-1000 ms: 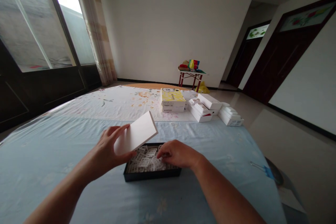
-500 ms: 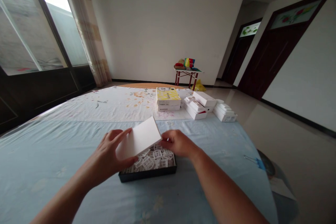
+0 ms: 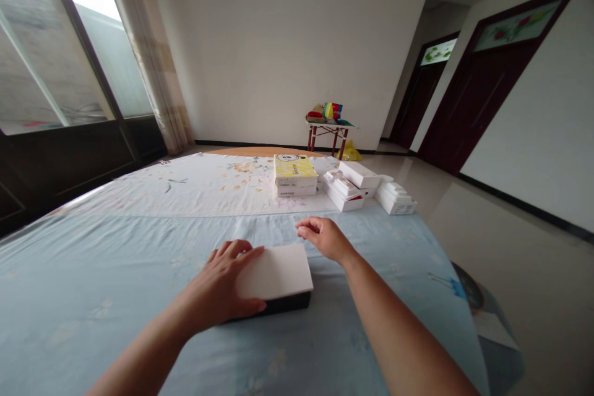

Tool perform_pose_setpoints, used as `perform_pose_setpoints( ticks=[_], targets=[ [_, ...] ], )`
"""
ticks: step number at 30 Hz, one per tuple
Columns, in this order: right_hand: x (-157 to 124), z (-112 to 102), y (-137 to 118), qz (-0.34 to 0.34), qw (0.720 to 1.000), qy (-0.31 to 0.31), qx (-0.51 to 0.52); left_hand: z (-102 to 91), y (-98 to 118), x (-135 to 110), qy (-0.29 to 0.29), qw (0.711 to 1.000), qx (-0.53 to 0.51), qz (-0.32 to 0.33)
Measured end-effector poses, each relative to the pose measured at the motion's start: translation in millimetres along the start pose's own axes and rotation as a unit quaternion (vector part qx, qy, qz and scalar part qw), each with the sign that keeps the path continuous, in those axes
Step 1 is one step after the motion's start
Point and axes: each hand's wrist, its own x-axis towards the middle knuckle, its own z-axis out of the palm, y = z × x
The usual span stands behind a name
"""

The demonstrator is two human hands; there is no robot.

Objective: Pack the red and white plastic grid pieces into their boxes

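A flat white lid (image 3: 278, 270) lies on top of a shallow black box (image 3: 283, 304) on the light blue cloth in front of me. My left hand (image 3: 223, 284) rests on the lid's left side, thumb at its front edge and fingers over the back edge. My right hand (image 3: 322, 236) hovers just beyond the box's far right corner, fingers loosely curled and holding nothing. The box's contents are hidden under the lid.
A yellow-topped box (image 3: 296, 174) and several white boxes (image 3: 357, 184) sit at the far side of the cloth-covered table (image 3: 93, 284). A small red-legged table (image 3: 327, 133) stands by the wall. A blue clip (image 3: 448, 284) lies near the right edge.
My left hand has lowered the tilted white lid flat onto the black box, covering the small white pieces. My right hand has left the box and lifted away beyond it.
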Motion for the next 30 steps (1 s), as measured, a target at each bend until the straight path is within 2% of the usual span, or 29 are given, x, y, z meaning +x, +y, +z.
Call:
perform_pose_setpoints(
  ticks=[4, 9, 14, 18, 21, 30],
  targets=[
    [-1, 2, -1, -0.004, 1.000, -0.018, -0.016, -3.8, -5, -2, -0.042, 0.999, -0.016, -0.019],
    [-5, 6, -2, -0.008, 0.998, -0.056, -0.038, -1.2, -9, -3, -0.048, 0.999, -0.018, -0.016],
    [-12, 6, -8, 0.007, 0.986, -0.156, -0.051, 2.8, -13, -2, -0.046, 0.998, -0.031, -0.023],
    [-14, 1, -15, 0.003, 0.961, -0.259, -0.102, 9.5, -19, -3, -0.041, 0.998, -0.048, -0.014],
    [-13, -1, -20, 0.004, 0.942, -0.309, -0.134, 14.9, -20, -4, -0.029, 0.998, -0.048, -0.004],
    [-16, 1, -22, 0.014, 0.930, -0.325, -0.174, 16.6, -15, -6, -0.020, 0.999, -0.023, -0.016]
  ],
)
